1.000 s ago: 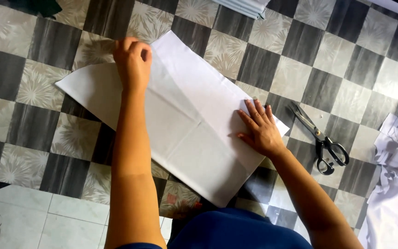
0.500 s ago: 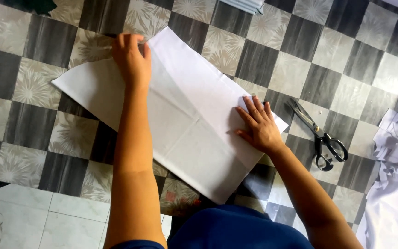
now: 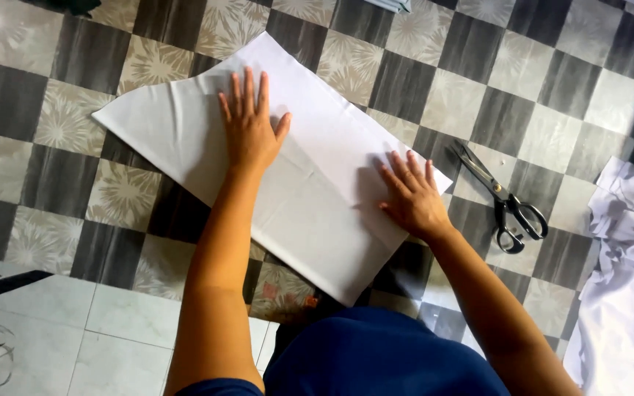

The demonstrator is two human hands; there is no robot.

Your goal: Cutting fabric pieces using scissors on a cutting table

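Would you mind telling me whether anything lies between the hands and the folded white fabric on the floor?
Nothing visible does. The left hand and the right hand both lie flat, fingers spread, directly on the white fabric. The scissors lie on the checkered floor off the fabric's right edge, apart from both hands.

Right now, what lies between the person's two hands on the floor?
Only white cloth: in the head view, the left hand and right hand both press flat on it, with a faint fold line between them.

Both arms reach forward; the left hand (image 3: 249, 132) lies flat with fingers spread, the right hand (image 3: 412, 196) likewise pressed palm-down.
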